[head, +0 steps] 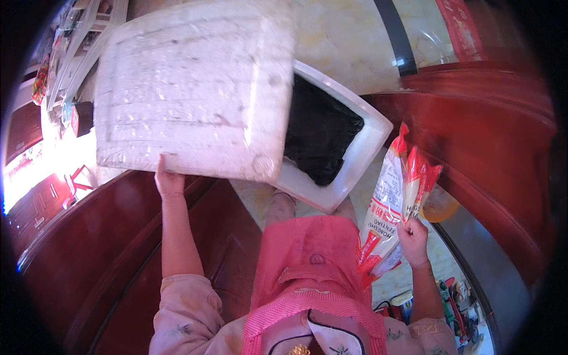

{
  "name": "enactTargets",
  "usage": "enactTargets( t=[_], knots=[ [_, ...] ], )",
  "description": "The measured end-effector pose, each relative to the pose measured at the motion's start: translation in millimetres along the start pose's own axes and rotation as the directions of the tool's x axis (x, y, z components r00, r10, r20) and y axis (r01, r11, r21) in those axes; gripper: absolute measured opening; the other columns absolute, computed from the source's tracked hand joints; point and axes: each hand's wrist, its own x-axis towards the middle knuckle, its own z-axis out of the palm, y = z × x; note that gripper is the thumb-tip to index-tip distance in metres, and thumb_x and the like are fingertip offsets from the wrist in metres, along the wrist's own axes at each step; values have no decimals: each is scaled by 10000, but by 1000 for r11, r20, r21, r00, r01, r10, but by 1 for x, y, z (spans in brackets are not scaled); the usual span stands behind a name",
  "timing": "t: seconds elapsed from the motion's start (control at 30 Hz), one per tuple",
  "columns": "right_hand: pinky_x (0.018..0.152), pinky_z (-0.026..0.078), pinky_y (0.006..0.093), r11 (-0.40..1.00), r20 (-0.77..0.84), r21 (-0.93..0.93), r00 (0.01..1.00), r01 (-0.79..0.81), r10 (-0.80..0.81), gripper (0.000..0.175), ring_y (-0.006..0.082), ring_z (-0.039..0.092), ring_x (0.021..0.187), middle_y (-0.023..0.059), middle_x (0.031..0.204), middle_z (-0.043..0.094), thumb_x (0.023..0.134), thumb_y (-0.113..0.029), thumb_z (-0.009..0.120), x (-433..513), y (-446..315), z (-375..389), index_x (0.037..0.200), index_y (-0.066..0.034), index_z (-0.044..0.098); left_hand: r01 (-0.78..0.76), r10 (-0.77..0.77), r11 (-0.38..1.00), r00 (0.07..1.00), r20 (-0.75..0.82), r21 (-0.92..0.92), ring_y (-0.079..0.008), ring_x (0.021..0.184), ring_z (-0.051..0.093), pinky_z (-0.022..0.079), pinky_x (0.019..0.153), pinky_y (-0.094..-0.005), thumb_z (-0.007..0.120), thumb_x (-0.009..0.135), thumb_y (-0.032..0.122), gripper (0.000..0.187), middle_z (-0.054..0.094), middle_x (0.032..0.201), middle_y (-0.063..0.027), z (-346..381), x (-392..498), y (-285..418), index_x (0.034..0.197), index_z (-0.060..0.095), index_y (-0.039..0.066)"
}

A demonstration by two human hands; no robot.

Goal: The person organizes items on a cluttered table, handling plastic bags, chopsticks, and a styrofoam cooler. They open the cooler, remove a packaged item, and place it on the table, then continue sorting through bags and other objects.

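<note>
My left hand (169, 179) grips the near edge of a white foam lid (191, 93), its thumb on top. Clear tape covers the lid, which is tilted up and slightly blurred. Partly behind it is a white foam box (355, 173) with black plastic sheeting (324, 128) inside; the lid hides the box's left part. In my right hand (413, 242) are red and clear plastic food packets (386, 204) that bear printed writing. At least two packets show, held by their middle to the right of the box.
Dark red wooden panels stand on the left (111, 239) and right (470, 128). A yellowish round container (439, 205) sits behind the packets. Several small items (461, 306) lie at lower right. The floor (346, 40) is pale tile with a dark strip (396, 35).
</note>
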Motion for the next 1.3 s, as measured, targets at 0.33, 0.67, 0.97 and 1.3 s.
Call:
enactTargets(
  t=[0.33,0.67,0.97,1.3],
  knots=[
    [458,350,349,987,20,-144,997,-71,75,247,243,438,479,106,552,433,720,-19,623,14,-46,-15,601,-24,406,480,-480,877,876,45,0,-278,1107,466,366,963,-441,627,796,186,495,511,1179,-96,-36,40,-121,1232,433,54],
    [466,380,395,985,64,-155,995,81,-72,226,306,489,508,128,564,469,731,-49,622,33,-100,-10,607,-42,434,638,-336,572,756,-562,515,-278,1144,391,342,879,-532,748,693,265,904,366,1295,-91,-38,45,-169,1359,150,137],
    [531,409,442,959,146,-5,949,282,-279,145,363,529,617,171,642,507,760,-73,574,135,-87,112,684,-26,459,464,-258,486,886,-385,741,-207,1043,435,377,771,-398,705,731,287,680,433,1248,-66,-48,-7,-145,1270,310,155],
    [657,455,451,977,97,-82,977,195,-187,99,363,561,751,185,769,556,774,-117,519,168,-39,247,791,-22,501,436,-407,414,874,-265,799,-142,836,524,445,642,-275,627,805,179,432,540,1005,-51,-24,-100,-122,1183,437,94]
  ],
)
